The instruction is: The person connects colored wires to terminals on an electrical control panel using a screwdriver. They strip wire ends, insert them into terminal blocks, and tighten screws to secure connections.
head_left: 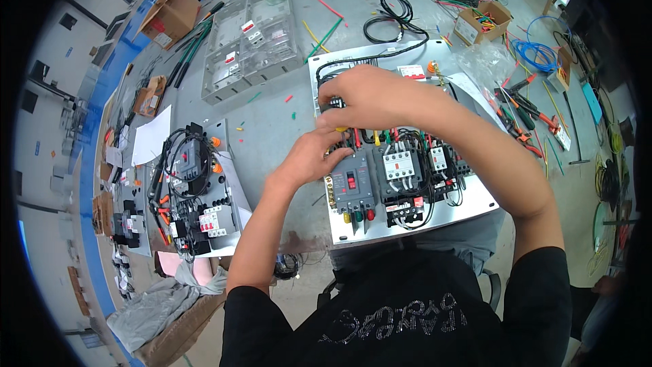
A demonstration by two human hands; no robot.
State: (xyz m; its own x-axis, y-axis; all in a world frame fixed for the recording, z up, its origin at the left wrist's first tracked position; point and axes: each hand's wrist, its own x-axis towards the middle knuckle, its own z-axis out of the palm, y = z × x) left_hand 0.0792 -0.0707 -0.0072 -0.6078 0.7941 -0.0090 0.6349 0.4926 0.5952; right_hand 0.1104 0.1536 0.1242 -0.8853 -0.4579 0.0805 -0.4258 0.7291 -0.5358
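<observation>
Before me lies a white metal mounting plate (354, 231) carrying electrical parts. My left hand (314, 158) reaches to the top end of a grey moulded-case circuit breaker (351, 182) with a red toggle; its thumb and fingers are closed together by the terminals, and what they grip is hidden. My right hand (363, 98) bends over the plate's left side, just above the left, with fingers curled beside a small black part (333, 103). Its grip is hidden too. Right of the breaker stand a white-faced contactor (399, 165) and a smaller contactor (438, 158). Below them sits a black thermal relay (405, 211).
Another wired plate (231, 187) stands left. Behind it are a clear plastic enclosure (251, 47) and a cardboard box (170, 15). A black cable coil (397, 17) lies beyond my plate. At right are pliers (526, 112), a box of wire scraps (483, 22) and blue wire (536, 54).
</observation>
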